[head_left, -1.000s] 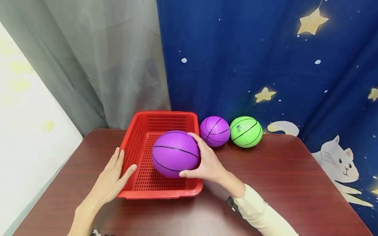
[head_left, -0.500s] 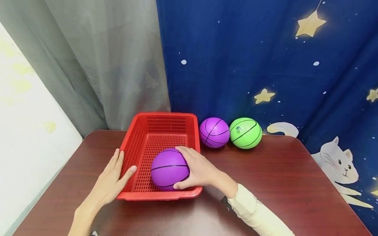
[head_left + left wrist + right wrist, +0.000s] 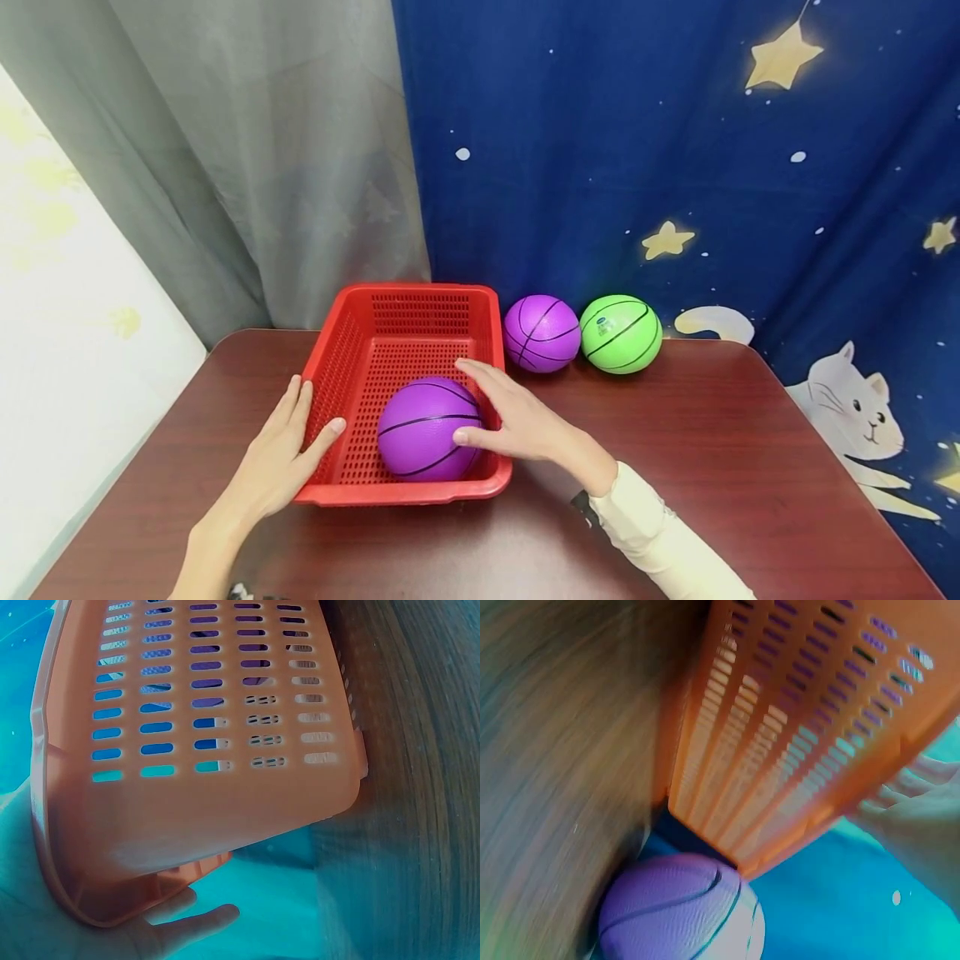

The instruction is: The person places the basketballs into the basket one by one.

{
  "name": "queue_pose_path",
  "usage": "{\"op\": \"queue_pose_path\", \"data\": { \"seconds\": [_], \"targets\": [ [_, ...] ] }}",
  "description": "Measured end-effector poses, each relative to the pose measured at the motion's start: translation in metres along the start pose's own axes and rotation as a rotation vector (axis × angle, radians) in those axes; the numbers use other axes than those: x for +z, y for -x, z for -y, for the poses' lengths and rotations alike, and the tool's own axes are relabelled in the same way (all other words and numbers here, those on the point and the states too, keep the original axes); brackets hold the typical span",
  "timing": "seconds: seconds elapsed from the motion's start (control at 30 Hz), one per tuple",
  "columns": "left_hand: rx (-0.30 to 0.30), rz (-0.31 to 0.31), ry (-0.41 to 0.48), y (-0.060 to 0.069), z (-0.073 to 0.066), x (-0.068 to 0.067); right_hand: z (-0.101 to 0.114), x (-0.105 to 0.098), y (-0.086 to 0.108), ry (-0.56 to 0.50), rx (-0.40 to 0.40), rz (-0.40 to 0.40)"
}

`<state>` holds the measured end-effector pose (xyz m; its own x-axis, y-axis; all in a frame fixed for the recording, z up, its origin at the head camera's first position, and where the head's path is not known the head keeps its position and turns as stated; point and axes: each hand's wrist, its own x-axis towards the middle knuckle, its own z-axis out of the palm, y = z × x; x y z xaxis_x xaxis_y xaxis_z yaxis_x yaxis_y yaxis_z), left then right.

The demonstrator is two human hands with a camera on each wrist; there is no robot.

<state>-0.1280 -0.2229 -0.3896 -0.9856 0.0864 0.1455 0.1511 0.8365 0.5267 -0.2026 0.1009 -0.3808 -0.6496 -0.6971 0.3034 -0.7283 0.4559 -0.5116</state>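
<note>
A purple basketball (image 3: pixel 429 429) sits in the near right part of a red perforated plastic basket (image 3: pixel 401 493). My right hand (image 3: pixel 517 417) is over the basket's right rim, fingers spread, with its thumb in front of the ball's right side; whether the thumb touches the ball is hard to tell. On the left rim rests my left hand (image 3: pixel 279 458), its straight fingers along the outer side and its thumb reaching inward. The left wrist view shows that hand's fingers (image 3: pixel 199 924) beyond the rim, while the basket wall (image 3: pixel 202 817) fills much of the picture.
A second purple basketball (image 3: pixel 542 334) stands just right of the basket's far corner. Touching or nearly touching it is a green basketball (image 3: pixel 621 335). Both are at the back edge of the brown table (image 3: pixel 712 467), before a blue curtain (image 3: pixel 600 150) and a grey one (image 3: pixel 300 167).
The purple ball has come down toward me into the basket, and my right hand has loosened from it and drawn slightly right. My left hand has stayed at the rim.
</note>
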Motion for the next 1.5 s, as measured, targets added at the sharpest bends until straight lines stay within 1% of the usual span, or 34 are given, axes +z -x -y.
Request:
{"op": "queue_pose_path", "data": {
  "seconds": [0.23,0.3,0.43,0.67,0.8,0.93,1.03,1.33,1.5],
  "targets": [
    [0.007,-0.002,0.001,0.002,0.001,-0.002,-0.019,-0.023,0.015,-0.005,0.065,-0.139],
    [0.006,0.000,-0.001,0.001,0.001,-0.003,-0.027,-0.031,0.020,-0.001,0.071,-0.179],
    [0.011,-0.005,-0.005,0.000,0.002,-0.004,-0.041,-0.050,0.034,0.028,0.110,-0.244],
    [0.020,-0.007,0.000,0.001,0.003,-0.003,-0.064,-0.083,0.058,0.103,0.229,-0.350],
    [0.017,-0.012,0.005,0.001,0.003,-0.004,-0.080,-0.094,0.066,0.162,0.313,-0.411],
    [0.019,-0.017,0.003,0.002,0.003,-0.003,-0.095,-0.098,0.071,0.206,0.389,-0.432],
    [0.020,-0.019,0.005,0.002,0.003,-0.003,-0.104,-0.098,0.072,0.233,0.423,-0.434],
    [0.018,-0.020,0.011,0.002,0.002,-0.001,-0.129,-0.100,0.065,0.307,0.462,-0.460],
    [0.020,-0.021,0.014,0.001,0.002,0.001,-0.141,-0.099,0.060,0.349,0.476,-0.461]
  ]
}}
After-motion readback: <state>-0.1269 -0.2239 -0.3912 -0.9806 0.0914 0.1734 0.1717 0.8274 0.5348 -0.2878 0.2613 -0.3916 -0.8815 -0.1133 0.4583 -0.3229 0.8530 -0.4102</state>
